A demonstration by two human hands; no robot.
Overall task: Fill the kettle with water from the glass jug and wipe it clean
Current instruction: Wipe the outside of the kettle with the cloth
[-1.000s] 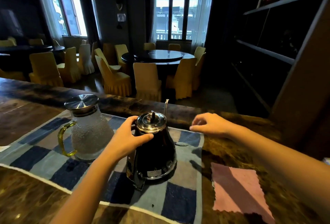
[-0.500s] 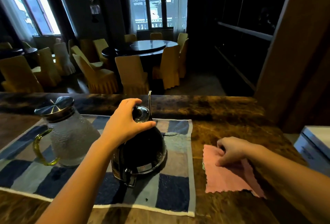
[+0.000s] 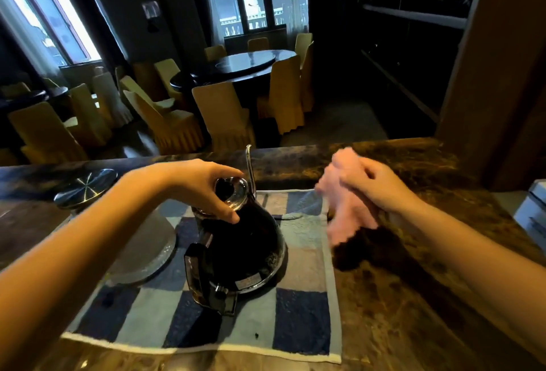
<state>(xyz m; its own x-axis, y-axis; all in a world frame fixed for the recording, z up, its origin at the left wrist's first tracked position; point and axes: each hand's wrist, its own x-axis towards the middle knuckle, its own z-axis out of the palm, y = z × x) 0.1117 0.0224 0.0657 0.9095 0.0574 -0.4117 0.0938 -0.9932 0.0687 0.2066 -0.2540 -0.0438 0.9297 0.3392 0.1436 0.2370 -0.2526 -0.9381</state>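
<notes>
Head view, looking down over a dark mottled table [image 3: 413, 296]. Gripping the top of the black kettle [image 3: 245, 252] with the left hand [image 3: 204, 187], fingers and thumb curling round its shiny lid [image 3: 233, 196]. Standing the kettle upright near the middle of a blue checked mat [image 3: 301, 320], with the thin spout [image 3: 249, 169] rising at the far side and the handle [image 3: 201, 276] facing the near edge. Clutching a bunched pink cloth [image 3: 345, 211] in the right hand [image 3: 375, 190], raised off the table just right of the kettle and apart from it, both blurring. Leaving the glass jug [image 3: 144, 246] on the mat just left of the kettle, partly hiding behind the left forearm, metal cap [image 3: 85, 189] on top. Facing yellow-covered chairs [image 3: 224, 113] beyond the table's far edge.
</notes>
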